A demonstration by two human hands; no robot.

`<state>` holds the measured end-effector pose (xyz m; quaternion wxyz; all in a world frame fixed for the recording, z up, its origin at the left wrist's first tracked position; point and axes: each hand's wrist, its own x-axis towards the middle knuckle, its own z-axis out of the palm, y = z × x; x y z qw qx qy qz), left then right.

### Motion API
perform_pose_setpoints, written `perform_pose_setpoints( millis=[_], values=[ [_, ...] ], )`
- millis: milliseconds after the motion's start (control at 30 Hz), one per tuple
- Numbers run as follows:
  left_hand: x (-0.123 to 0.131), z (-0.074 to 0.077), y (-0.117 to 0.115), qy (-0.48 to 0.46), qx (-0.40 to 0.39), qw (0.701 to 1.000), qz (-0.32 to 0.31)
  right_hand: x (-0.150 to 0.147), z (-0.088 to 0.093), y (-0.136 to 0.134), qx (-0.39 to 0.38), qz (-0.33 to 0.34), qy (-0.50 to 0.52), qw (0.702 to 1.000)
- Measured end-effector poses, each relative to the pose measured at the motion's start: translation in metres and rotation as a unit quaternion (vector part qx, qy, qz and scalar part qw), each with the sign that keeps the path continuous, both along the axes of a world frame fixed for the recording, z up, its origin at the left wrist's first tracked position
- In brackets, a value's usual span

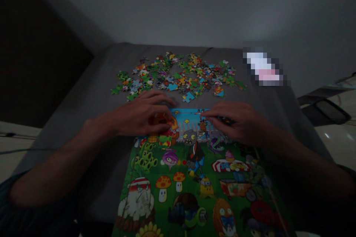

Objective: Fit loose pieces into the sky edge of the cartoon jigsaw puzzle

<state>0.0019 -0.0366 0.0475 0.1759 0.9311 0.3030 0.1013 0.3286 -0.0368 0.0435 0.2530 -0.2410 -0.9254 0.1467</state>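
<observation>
A large cartoon jigsaw picture [191,177] of plants, mushrooms and zombies on green lies in front of me, its far edge a blue strip. Beyond it, a loose heap of several colourful jigsaw pieces [178,74] is spread over the cloth. My left hand [141,116] rests curled on the picture's far left part, its fingers over orange figures. My right hand [236,124] lies on the far right part, with a small dark piece [226,120] at its fingertips. I cannot tell whether either hand holds a piece.
The table has a grey cloth cover [91,100]. A pixelated white and pink object [263,67] lies at its far right corner. A dark frame-like object [330,111] sits on the pale floor at right, and cables run along the floor at left.
</observation>
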Motion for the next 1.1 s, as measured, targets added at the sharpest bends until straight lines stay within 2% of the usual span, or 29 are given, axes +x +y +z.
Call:
perform_pose_setpoints(
  millis=[367, 600, 933, 1100],
  values=[
    [-0.0055, -0.0038, 0.0042, -0.041, 0.026, 0.998, 0.030, 0.0001, 0.0014, 0.0000, 0.011, 0.000, -0.008, 1.000],
    [-0.0067, -0.0045, 0.0041, 0.018, 0.002, 1.000, -0.022, 0.0002, 0.0017, 0.0005, 0.018, 0.008, -0.002, 1.000],
    [-0.0037, -0.0025, 0.0057, -0.017, 0.020, 0.999, -0.029, -0.0004, 0.0025, -0.0001, 0.016, 0.005, -0.007, 1.000],
    [-0.0020, 0.0001, 0.0041, -0.005, 0.003, 1.000, -0.021, -0.0001, 0.0040, 0.0004, 0.009, 0.007, -0.014, 1.000]
  ],
)
